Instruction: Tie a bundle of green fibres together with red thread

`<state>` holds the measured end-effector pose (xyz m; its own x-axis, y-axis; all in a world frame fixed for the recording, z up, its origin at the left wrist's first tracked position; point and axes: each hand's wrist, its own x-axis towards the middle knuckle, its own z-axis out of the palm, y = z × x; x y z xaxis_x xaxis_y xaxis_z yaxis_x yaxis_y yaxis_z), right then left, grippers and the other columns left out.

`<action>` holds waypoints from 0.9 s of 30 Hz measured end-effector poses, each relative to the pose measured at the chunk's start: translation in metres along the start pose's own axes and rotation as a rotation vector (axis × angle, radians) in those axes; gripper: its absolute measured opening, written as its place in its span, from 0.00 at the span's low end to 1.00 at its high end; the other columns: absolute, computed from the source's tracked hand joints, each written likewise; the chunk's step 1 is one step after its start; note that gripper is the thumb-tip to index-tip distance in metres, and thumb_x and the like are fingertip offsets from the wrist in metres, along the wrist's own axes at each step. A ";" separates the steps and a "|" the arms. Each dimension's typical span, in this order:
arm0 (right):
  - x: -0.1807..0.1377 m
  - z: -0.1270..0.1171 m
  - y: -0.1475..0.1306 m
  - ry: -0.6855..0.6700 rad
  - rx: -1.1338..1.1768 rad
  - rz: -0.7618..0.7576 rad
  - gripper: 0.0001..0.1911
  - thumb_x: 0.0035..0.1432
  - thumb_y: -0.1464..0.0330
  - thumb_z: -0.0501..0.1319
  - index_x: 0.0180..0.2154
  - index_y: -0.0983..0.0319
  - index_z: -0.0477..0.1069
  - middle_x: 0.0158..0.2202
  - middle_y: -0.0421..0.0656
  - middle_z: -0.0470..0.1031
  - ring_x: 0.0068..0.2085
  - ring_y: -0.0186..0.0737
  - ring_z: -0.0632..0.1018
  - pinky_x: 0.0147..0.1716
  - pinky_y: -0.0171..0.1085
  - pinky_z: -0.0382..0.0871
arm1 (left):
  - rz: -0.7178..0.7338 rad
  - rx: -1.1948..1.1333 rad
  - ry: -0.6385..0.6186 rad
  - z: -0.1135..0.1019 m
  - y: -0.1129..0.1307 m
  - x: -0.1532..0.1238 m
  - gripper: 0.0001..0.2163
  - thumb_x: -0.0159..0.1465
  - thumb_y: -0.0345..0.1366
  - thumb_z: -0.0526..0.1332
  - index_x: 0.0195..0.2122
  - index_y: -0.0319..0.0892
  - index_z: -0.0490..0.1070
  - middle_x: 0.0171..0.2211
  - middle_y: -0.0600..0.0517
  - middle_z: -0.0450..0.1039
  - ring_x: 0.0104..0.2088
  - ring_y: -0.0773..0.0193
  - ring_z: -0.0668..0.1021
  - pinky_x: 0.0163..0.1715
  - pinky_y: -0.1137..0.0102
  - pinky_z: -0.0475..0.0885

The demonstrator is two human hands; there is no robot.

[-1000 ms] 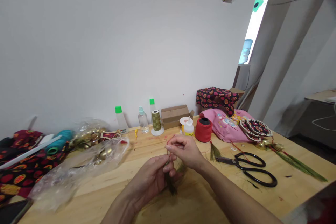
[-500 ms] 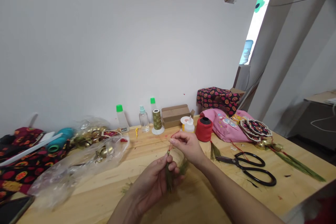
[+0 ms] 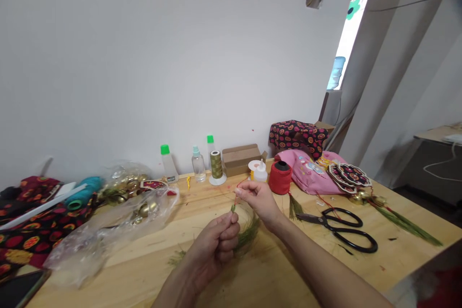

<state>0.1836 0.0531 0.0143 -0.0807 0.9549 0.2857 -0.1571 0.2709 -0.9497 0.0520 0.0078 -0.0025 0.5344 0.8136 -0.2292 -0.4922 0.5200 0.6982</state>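
Note:
My left hand [image 3: 216,243] is closed around a green thread tassel [image 3: 233,208], whose bound top pokes out above the thumb. The tassel's strands are mostly hidden inside my fist. Just above it, my right hand [image 3: 259,200] pinches a thin red cord [image 3: 236,198] that runs down to the tassel's top. Behind my hands, a loose coil of green thread [image 3: 249,236] lies on the wooden table [image 3: 140,260]. A few green thread scraps [image 3: 176,257] lie left of my left wrist.
Black-handled scissors [image 3: 346,228] and a finished-looking tassel [image 3: 295,206] lie to the right, near a red thread spool [image 3: 280,178]. Along the wall stand a green thread cone [image 3: 216,166], bottles [image 3: 198,166] and a cardboard box [image 3: 242,159]. At left is a plastic bag [image 3: 90,240] with brass bells.
My left fingers have curled tighter around the tassel, covering its strands that hung in view before. My right hand keeps its pinch on the red cord, nearly in place.

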 end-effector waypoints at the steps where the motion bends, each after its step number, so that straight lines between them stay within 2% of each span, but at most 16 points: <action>1: 0.000 0.000 0.000 0.000 0.003 0.003 0.09 0.40 0.65 0.63 0.21 0.66 0.70 0.18 0.36 0.65 0.21 0.28 0.62 0.21 0.30 0.56 | 0.000 0.018 0.002 0.000 0.000 0.000 0.10 0.53 0.35 0.59 0.22 0.42 0.57 0.13 0.65 0.44 0.11 0.78 0.44 0.08 0.83 0.39; 5: -0.002 0.000 -0.001 -0.009 0.011 0.019 0.10 0.41 0.64 0.62 0.22 0.66 0.69 0.16 0.34 0.58 0.18 0.26 0.56 0.18 0.29 0.50 | 0.008 0.067 0.000 0.002 0.001 -0.001 0.12 0.55 0.37 0.57 0.20 0.42 0.55 0.12 0.65 0.44 0.12 0.78 0.43 0.07 0.83 0.39; 9: -0.002 0.001 -0.001 -0.017 0.007 0.018 0.11 0.41 0.64 0.62 0.22 0.67 0.68 0.16 0.34 0.57 0.19 0.26 0.55 0.18 0.29 0.47 | 0.019 0.098 -0.017 0.003 0.001 -0.001 0.12 0.55 0.37 0.57 0.20 0.41 0.55 0.13 0.65 0.45 0.12 0.78 0.44 0.08 0.83 0.40; 13: -0.003 0.001 -0.007 -0.056 -0.005 0.007 0.11 0.42 0.64 0.62 0.21 0.66 0.68 0.16 0.34 0.58 0.20 0.26 0.56 0.19 0.29 0.49 | 0.027 0.135 -0.032 0.002 -0.001 -0.002 0.11 0.55 0.38 0.57 0.20 0.40 0.59 0.14 0.63 0.49 0.11 0.79 0.48 0.08 0.83 0.41; 15: -0.005 0.001 -0.014 -0.093 -0.016 -0.004 0.11 0.41 0.64 0.62 0.20 0.66 0.68 0.17 0.35 0.60 0.20 0.27 0.58 0.19 0.29 0.51 | 0.030 0.156 -0.034 0.001 0.000 -0.004 0.10 0.56 0.39 0.56 0.22 0.39 0.62 0.15 0.60 0.55 0.11 0.79 0.54 0.09 0.83 0.47; 17: -0.007 0.000 -0.020 -0.139 -0.028 -0.011 0.11 0.40 0.64 0.62 0.19 0.66 0.68 0.17 0.36 0.61 0.21 0.27 0.59 0.20 0.29 0.51 | 0.069 0.206 -0.024 0.000 0.004 -0.007 0.10 0.56 0.40 0.55 0.25 0.38 0.67 0.18 0.55 0.63 0.15 0.75 0.64 0.13 0.80 0.58; 19: -0.008 -0.001 -0.025 -0.184 -0.049 -0.019 0.11 0.41 0.64 0.62 0.19 0.66 0.68 0.17 0.36 0.61 0.20 0.28 0.59 0.19 0.29 0.51 | 0.150 0.268 0.001 -0.003 0.010 -0.009 0.12 0.57 0.40 0.55 0.32 0.37 0.70 0.26 0.49 0.71 0.26 0.68 0.72 0.25 0.74 0.67; 21: -0.009 -0.001 -0.027 -0.222 -0.100 -0.037 0.11 0.42 0.64 0.61 0.19 0.66 0.68 0.17 0.37 0.62 0.20 0.28 0.59 0.18 0.29 0.50 | 0.258 0.355 0.061 -0.005 0.017 -0.010 0.12 0.56 0.39 0.56 0.38 0.40 0.70 0.36 0.47 0.72 0.38 0.64 0.72 0.38 0.72 0.65; 23: -0.009 -0.001 -0.025 -0.247 -0.171 -0.055 0.11 0.43 0.64 0.60 0.20 0.67 0.69 0.17 0.37 0.61 0.19 0.27 0.57 0.17 0.29 0.48 | 0.380 0.504 0.161 -0.005 0.022 -0.008 0.12 0.54 0.36 0.59 0.40 0.43 0.71 0.40 0.50 0.72 0.45 0.63 0.69 0.45 0.72 0.60; 25: -0.009 -0.001 -0.022 -0.253 -0.223 -0.071 0.11 0.44 0.65 0.59 0.21 0.67 0.71 0.17 0.37 0.60 0.18 0.27 0.56 0.16 0.29 0.47 | 0.467 0.648 0.221 -0.004 0.024 -0.005 0.11 0.52 0.35 0.61 0.37 0.44 0.73 0.39 0.52 0.74 0.45 0.61 0.69 0.46 0.71 0.59; 27: -0.008 0.000 -0.019 -0.253 -0.249 -0.086 0.10 0.44 0.66 0.59 0.22 0.67 0.71 0.18 0.37 0.62 0.18 0.27 0.57 0.17 0.29 0.49 | 0.480 0.703 0.206 -0.001 0.022 -0.002 0.09 0.50 0.34 0.62 0.34 0.43 0.74 0.34 0.52 0.76 0.41 0.60 0.71 0.43 0.70 0.61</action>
<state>0.1876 0.0399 0.0300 -0.3233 0.8756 0.3590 0.0681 0.3999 -0.9140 0.0394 0.0177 0.0123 0.2103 0.9694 0.1266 -0.0582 -0.1168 0.9914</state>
